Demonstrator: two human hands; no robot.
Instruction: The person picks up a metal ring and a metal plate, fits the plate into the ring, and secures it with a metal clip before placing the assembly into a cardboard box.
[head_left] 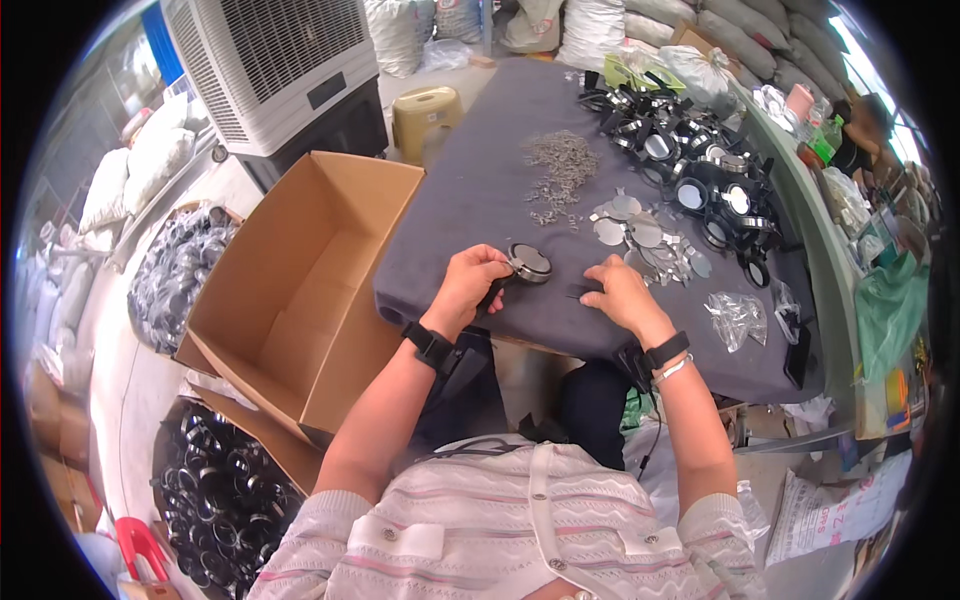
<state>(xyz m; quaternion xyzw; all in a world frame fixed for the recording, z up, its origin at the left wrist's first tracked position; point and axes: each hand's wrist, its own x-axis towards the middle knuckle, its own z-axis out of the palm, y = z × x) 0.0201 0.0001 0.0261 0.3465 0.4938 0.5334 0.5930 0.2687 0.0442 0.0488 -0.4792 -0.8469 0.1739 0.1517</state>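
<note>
Pink-striped knit top (470, 505) fills six o'clock, closest to the camera, with both forearms reaching up past it over a grey cloth-covered surface (455, 185). Taking the round black-and-silver case (530, 262) as the clock's centre, the left hand (473, 283) sits at eight o'clock, thumb and forefinger pinching the case by its near edge, just above the cloth's front border; a dark part shows under those fingers, too shaded to name. Between three and four o'clock is the right hand (625, 295), its thumb and forefinger tips standing apart; a thin dark sliver shows by the thumb, and I cannot tell whether any finger grips it. At one o'clock lies a scatter of small grey metal pieces (565, 165), between two and three a heap of flat silvery discs (648, 233), and beyond it at two a mound of black ring-shaped parts (705, 165). A clear plastic bag (738, 320) rests past the right hand, between three and four. Off the surface, an open cardboard box (300, 290) stands at nine o'clock, more black rings (220, 490) at eight, a louvred air cooler (285, 70) at ten and a yellow bin (425, 120) at eleven
</note>
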